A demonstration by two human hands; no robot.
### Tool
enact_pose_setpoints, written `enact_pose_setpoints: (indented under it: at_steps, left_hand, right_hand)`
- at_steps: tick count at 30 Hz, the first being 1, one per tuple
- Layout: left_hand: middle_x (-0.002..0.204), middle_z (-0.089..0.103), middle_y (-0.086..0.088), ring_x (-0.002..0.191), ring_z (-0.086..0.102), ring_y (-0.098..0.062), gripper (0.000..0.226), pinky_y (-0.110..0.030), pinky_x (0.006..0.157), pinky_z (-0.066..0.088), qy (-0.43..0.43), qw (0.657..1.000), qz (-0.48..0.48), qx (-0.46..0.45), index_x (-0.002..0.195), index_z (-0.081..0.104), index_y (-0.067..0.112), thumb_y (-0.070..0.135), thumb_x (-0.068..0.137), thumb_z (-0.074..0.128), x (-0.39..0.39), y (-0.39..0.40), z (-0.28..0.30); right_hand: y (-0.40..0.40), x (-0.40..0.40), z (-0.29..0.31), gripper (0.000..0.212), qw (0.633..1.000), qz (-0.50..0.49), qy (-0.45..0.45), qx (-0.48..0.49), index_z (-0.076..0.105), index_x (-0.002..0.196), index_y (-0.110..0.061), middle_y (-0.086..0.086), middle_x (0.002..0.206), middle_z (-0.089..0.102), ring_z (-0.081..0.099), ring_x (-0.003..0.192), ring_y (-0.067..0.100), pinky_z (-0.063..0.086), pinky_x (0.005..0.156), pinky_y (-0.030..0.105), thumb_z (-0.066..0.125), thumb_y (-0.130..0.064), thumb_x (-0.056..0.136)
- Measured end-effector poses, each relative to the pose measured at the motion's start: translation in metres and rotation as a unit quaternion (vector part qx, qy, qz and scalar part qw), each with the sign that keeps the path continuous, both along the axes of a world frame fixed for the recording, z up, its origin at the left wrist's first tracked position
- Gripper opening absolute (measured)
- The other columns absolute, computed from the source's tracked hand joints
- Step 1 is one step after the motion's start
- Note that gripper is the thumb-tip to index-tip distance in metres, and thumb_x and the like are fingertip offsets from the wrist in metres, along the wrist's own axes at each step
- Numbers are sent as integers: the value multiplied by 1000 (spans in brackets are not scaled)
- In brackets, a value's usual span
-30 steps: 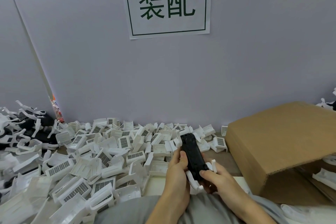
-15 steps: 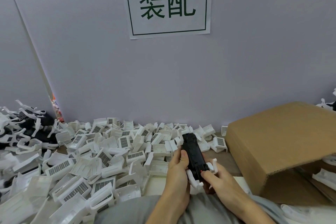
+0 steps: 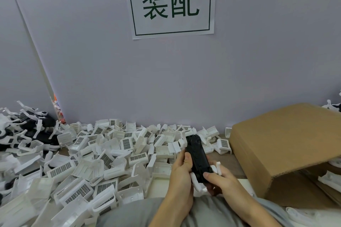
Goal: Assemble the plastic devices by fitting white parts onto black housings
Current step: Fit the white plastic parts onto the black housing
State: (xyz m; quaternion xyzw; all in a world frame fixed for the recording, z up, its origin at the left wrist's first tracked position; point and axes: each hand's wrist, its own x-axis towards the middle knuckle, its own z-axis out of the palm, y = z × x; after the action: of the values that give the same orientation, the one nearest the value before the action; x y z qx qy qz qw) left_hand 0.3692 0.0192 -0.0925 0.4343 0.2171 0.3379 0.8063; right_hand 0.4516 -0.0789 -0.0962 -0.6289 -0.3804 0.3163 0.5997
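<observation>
A pale wall [image 3: 239,72] filled most of the view, with a paper sign [image 3: 170,2] bearing two dark green characters inside a thin frame fixed high on it. Below, a wide heap of white parts [image 3: 96,156], many with gridded vents, spread across the table from the left edge to the middle, reaching back to the wall. To the right sat a brown box [image 3: 284,145] lying on its side, its open mouth facing the person, with more white pieces inside and just beyond it. At far left a smaller pile [image 3: 24,127] mixed black housings with white clips. Grey cloth [image 3: 129,212] covered the bottom of the view near the person. In front of the box, just right of the heap, both hands held one black housing [image 3: 197,155], tilted with its far end pointing away toward the wall. The left hand [image 3: 181,177] gripped its left side, fingers curled against the edge. The right hand [image 3: 221,182] grasped its near end, thumb pressed on top. A white part [image 3: 215,168] sat against the housing's lower end, its prongs sticking out on both sides between the two hands.
</observation>
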Motion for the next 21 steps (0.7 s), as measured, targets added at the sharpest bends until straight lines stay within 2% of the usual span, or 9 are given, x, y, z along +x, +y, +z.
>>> enact_pose_setpoints:
  at_steps: [4, 7, 10, 13, 15, 17, 19, 21]
  left_hand:
    - [114, 72, -23, 108, 67, -43, 32, -53, 91, 56, -1, 1000, 1, 0, 126, 63, 7, 21, 107, 41, 0, -1, 0]
    - [114, 71, -25, 110, 66, -45, 32, -56, 95, 54, -3, 1000, -1, -4, 125, 63, 5, 21, 107, 42, -1, 0, 1]
    - [113, 71, -26, 109, 66, -45, 33, -54, 95, 54, -2, 1000, 1, 6, 124, 63, 4, 22, 106, 42, -1, 0, 1]
    - [113, 71, -27, 110, 66, -46, 33, -56, 98, 53, 1, 1000, -2, 11, 124, 63, 4, 22, 107, 41, -1, 0, 1]
    - [112, 71, -25, 106, 68, -43, 32, -56, 97, 53, 2, 1000, 0, 16, 122, 64, 5, 21, 107, 41, -1, -1, 0]
    - [109, 73, -23, 99, 70, -37, 31, -51, 92, 56, 1, 1000, 4, 24, 122, 64, 6, 20, 107, 41, -1, -1, 1]
    - [109, 74, -20, 97, 72, -33, 31, -46, 88, 58, 4, 1000, 7, 28, 122, 65, 8, 20, 107, 41, -1, -2, 2]
    - [112, 74, -18, 102, 71, -33, 31, -44, 88, 58, 7, 1000, 8, 24, 125, 64, 9, 21, 107, 42, -1, -3, 3]
  right_hand:
    - [0, -1, 3, 21, 1000, 3, 14, 6, 61, 101, -5, 6, 67, 48, 46, 60, 13, 37, 56, 25, 63, -19, 86]
    - [0, -3, 4, 16, 1000, 7, 12, 13, 61, 99, -6, 5, 66, 48, 45, 60, 13, 36, 57, 26, 62, -17, 87]
    - [-1, -2, 3, 25, 1000, 14, 11, 12, 59, 92, -6, 3, 66, 48, 46, 61, 12, 38, 58, 27, 58, -21, 71]
    - [-1, -1, 1, 4, 1000, 14, 10, 9, 60, 89, -9, 4, 69, 48, 46, 61, 12, 39, 57, 25, 58, -10, 86]
    - [-1, -1, 1, 6, 1000, 12, 3, 4, 62, 89, -15, 4, 69, 49, 47, 61, 12, 40, 58, 25, 57, -12, 87]
    - [-2, -2, 2, 20, 1000, 10, -17, 0, 66, 100, -22, 2, 68, 52, 49, 63, 12, 42, 61, 26, 58, -22, 82]
    - [-1, -1, 1, 26, 999, 6, -39, -6, 65, 113, -29, 0, 70, 54, 51, 64, 10, 43, 62, 25, 56, -17, 93]
    - [-3, -2, 2, 35, 999, 0, -52, -15, 63, 117, -34, -2, 72, 57, 52, 64, 7, 45, 61, 21, 52, -8, 98]
